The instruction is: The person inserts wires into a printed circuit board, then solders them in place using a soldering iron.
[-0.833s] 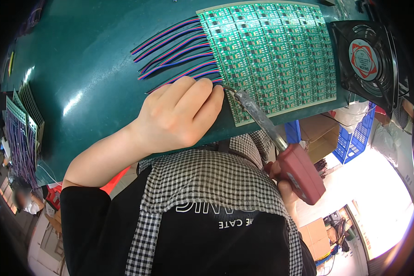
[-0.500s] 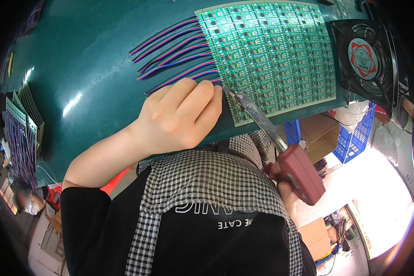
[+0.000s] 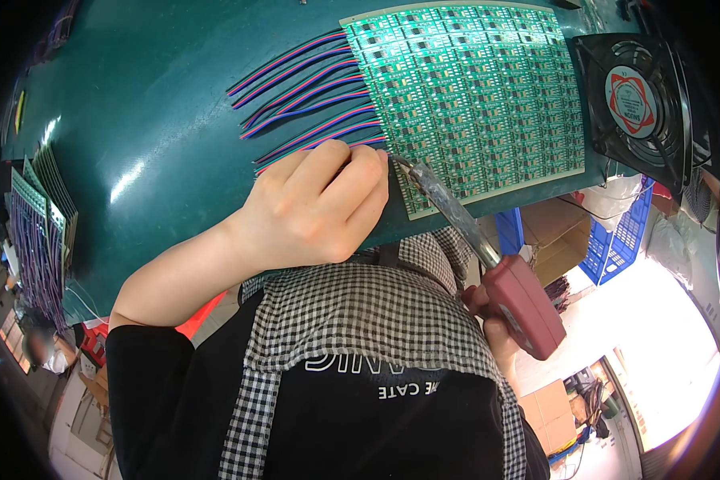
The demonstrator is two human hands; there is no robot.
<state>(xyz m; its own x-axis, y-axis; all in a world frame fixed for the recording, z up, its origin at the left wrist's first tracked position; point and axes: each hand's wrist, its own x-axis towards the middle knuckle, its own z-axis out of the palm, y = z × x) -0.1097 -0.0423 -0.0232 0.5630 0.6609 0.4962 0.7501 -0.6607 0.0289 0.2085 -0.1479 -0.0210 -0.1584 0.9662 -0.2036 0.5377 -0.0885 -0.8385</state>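
A green panel of small circuit boards (image 3: 472, 96) lies on the teal work surface. Along its left edge, several red, blue and black wire leads (image 3: 300, 92) stick out to the left. My left hand (image 3: 320, 204) is closed in a pinch at the lower part of that edge, on a wire lead whose end is hidden by the fingers. Wrapped round the red handle of a soldering iron (image 3: 524, 304) is my right hand (image 3: 500, 340), mostly hidden behind it. The iron's metal tip reaches the board edge right beside my left fingertips; whether it touches is too small to tell.
A black fan (image 3: 632, 104) stands right of the panel. At the far left is a stack of boards with hanging wires (image 3: 36, 232). Below the surface on the right are a blue crate (image 3: 616, 240) and a cardboard box (image 3: 556, 236). Another person (image 3: 48, 348) is at the lower left.
My left hand has shifted slightly toward me along the board edge, and more of the leads shows above it. The iron's tip has come down slightly with it.
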